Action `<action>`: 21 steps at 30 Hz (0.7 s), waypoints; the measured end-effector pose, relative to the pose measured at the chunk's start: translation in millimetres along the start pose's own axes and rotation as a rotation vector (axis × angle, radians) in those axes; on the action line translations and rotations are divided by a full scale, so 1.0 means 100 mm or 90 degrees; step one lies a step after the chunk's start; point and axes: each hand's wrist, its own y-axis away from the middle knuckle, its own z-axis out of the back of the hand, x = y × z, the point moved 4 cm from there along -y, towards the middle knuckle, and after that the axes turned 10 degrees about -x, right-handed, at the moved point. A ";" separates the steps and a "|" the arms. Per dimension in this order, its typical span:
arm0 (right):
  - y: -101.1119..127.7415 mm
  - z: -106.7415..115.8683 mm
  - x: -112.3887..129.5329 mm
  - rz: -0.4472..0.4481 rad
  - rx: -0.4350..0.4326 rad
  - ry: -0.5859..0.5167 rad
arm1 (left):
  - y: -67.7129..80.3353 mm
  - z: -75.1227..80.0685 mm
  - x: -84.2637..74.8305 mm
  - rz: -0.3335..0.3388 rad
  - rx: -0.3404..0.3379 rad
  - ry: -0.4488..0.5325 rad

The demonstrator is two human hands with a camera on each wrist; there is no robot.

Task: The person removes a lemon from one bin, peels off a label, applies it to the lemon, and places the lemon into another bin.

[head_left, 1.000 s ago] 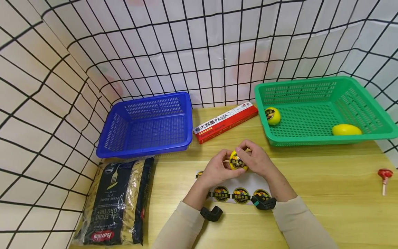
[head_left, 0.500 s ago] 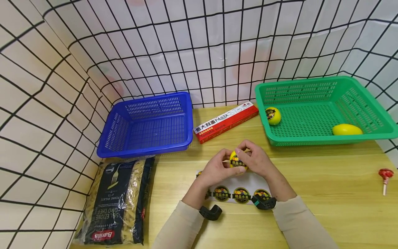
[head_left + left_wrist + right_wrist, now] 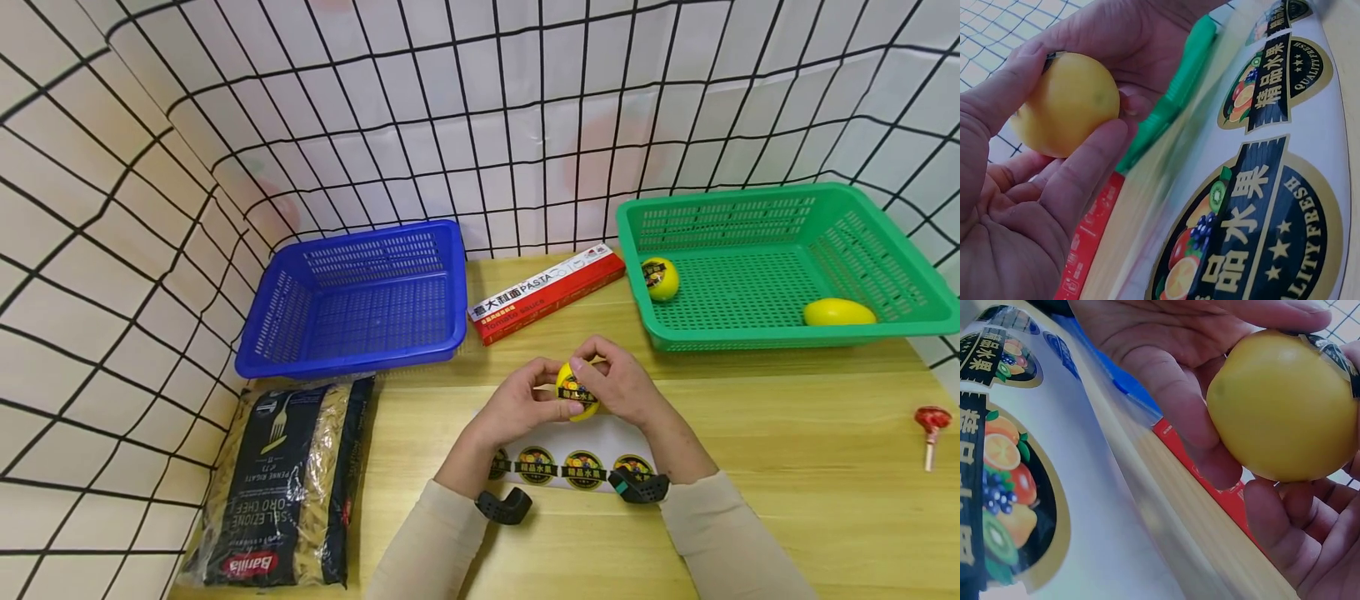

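Both hands hold a yellow lemon (image 3: pixel 1079 106) above the sheet of labels. A round black-and-gold fruit sticker (image 3: pixel 576 394) lies on its upper face in the head view. My left hand (image 3: pixel 519 406) grips the lemon from the left, thumb by the sticker and fingers beneath. From the other side my right hand (image 3: pixel 618 385) pinches it, thumb on the sticker's upper right edge. The right wrist view shows the sticker's edge wrinkled against the lemon's curve. Below lies the white sticker sheet (image 3: pixel 540 437), with several matching fruit labels (image 3: pixel 583 471) along its near edge.
Behind are a blue basket (image 3: pixel 352 367) on the left and a green basket (image 3: pixel 765 335) on the right, holding a stickered yellow fruit (image 3: pixel 663 283) and another yellow fruit (image 3: pixel 840 312). A pasta box (image 3: pixel 547 296) lies between them. Also there: a penne bag (image 3: pixel 277 483) and red lollipop (image 3: pixel 932 418).
The lemon has turned slightly within the hands, and the left thumb has shifted a little on it. The left wrist has moved slightly left, covering the label at the sheet's far left corner.
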 end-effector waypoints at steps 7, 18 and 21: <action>0.01 0.00 0.02 0.017 -0.016 0.018 | 0.00 0.01 0.01 0.008 0.000 -0.021; -0.01 -0.03 -0.02 0.030 -0.064 0.074 | -0.01 0.05 0.02 0.010 -0.032 -0.031; 0.01 -0.03 -0.03 0.034 -0.056 0.069 | 0.00 0.04 0.01 0.008 -0.021 -0.035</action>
